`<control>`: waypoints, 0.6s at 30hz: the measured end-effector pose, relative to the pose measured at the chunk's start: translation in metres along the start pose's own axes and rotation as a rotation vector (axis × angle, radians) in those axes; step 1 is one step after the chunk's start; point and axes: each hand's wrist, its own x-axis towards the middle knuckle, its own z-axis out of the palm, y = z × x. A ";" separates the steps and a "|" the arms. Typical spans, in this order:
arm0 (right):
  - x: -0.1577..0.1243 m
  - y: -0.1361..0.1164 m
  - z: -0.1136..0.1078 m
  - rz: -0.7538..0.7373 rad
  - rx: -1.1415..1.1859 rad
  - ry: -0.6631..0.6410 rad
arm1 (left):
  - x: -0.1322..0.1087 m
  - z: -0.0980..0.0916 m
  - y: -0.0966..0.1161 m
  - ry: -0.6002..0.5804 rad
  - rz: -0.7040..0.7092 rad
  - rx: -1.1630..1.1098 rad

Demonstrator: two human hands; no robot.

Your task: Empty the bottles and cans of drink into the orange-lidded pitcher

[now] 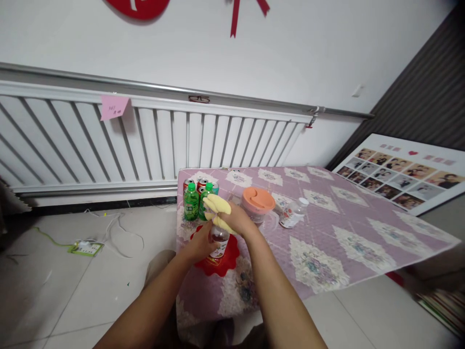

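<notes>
My left hand (204, 241) is wrapped round a clear plastic bottle (219, 248) with a printed label, which stands over a red scalloped-edge plate or mat (212, 268). My right hand (237, 218) grips a yellow cloth (221, 205), pressed over the upper part of the bottle. The cloth hides the bottle's top, and part of the right hand's fingers. Just beyond the hands stand two green bottles; the nearer-left green bottle (191, 203) is upright, and the other green bottle (207, 193) is partly covered by the cloth.
Several drink cans (202, 183) stand behind the green bottles. Right of my hands are an orange-lidded pitcher (258, 201) and a white-capped bottle (293, 213). A flowered purple cloth covers the table (276, 266). Behind runs a white radiator (203, 135); a power strip (86, 248) lies on the floor.
</notes>
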 end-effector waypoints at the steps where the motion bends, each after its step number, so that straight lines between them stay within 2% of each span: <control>1: -0.001 0.003 0.000 0.011 0.030 0.033 | 0.000 0.000 0.001 -0.007 -0.006 -0.009; 5: -0.020 0.017 0.010 0.066 0.154 0.239 | -0.002 0.000 0.006 -0.006 -0.049 -0.025; 10: -0.064 0.029 0.040 0.097 0.278 0.435 | -0.004 0.004 0.015 0.044 -0.016 -0.017; 15: -0.096 0.041 0.070 0.092 0.334 0.516 | -0.005 0.009 0.017 0.148 0.018 0.086; 18: -0.105 0.049 0.074 0.153 0.362 0.508 | -0.007 0.013 0.014 0.209 -0.016 0.188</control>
